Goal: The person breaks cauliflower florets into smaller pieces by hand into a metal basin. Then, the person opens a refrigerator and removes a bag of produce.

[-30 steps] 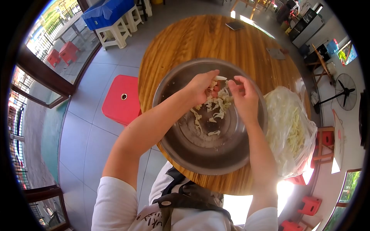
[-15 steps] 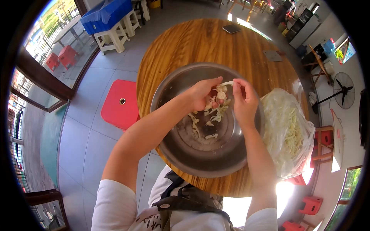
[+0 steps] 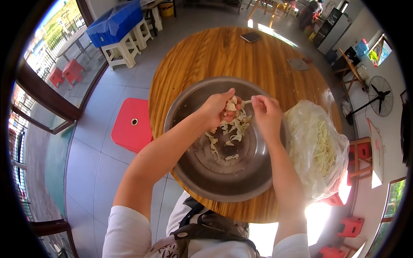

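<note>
Over a wide metal basin (image 3: 223,185), my left hand (image 3: 214,108) curls around a piece of cauliflower (image 3: 232,103), its fingers partly hidden behind it. My right hand (image 3: 267,115), to the right of it, pinches a pale cauliflower stem (image 3: 246,102) that reaches toward the left hand. Whether the stem is still joined to the held cauliflower I cannot tell. Below the hands, torn cauliflower bits (image 3: 235,129) lie scattered on the basin floor. Right of the basin, a clear plastic bag (image 3: 301,142) holds pale green shredded vegetable (image 3: 323,148).
The basin stands on a round wooden table (image 3: 193,53). A phone (image 3: 251,37) and a flat grey card-like object (image 3: 297,64) lie toward its far side. A red stool (image 3: 133,124) stands at the left, a blue-covered box (image 3: 114,26) behind it. A fan (image 3: 380,95) is at right.
Both hands have shifted slightly left and down in view, as has the basin with the camera's movement. More cauliflower bits show under the left hand.
</note>
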Tool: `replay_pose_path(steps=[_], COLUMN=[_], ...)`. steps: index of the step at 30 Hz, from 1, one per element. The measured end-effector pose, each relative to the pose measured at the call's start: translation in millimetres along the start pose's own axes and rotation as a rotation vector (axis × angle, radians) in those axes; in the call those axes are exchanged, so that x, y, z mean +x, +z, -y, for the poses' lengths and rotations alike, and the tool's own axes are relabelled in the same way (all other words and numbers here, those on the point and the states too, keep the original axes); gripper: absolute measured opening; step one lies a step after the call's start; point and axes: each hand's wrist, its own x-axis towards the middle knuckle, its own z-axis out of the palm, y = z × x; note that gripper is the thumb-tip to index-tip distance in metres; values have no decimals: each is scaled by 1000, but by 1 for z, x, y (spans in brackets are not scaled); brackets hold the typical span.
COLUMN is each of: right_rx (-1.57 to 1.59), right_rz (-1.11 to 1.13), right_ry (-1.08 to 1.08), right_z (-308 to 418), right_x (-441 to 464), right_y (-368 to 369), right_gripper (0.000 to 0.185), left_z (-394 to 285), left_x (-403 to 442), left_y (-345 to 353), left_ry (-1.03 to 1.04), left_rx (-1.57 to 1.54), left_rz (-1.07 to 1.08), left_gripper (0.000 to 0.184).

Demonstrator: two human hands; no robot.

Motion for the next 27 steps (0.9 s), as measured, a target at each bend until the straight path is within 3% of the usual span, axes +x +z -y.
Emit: replay_pose_path(steps=[2,5,8,15,19,22,25,27], right_rx=[137,483,503,431,384,88,123,213], right_rz=[76,409,508,126,53,-24,38,266], right_ry=[-45,-43,86,179,320,81,5,-86], right_z=[8,14,16,13,3,-3,10,15], right_x=[2,-5,-2,-2,4,1,-1,-4], right_y=[-4,1,-4,-4,-5,3,-3,-1], right_gripper=[22,23,23,17,22,28,34,35], left_z=[-2,1,0,-1,6,5,2,-1], left_x=[-8,-5,-11,-9,4,7,5,3], left_y=[8,6,12,11,-3,-5,-3,-1], left_ry=[-21,-73,-61,-101,-68,-27,5,22], left_rx=[70,139,119,92,34,-38,-168,-260], left_rz=[12,50,44,29,7,-100,-189,-187], left_gripper=[35,34,36,29,29,32,41,48])
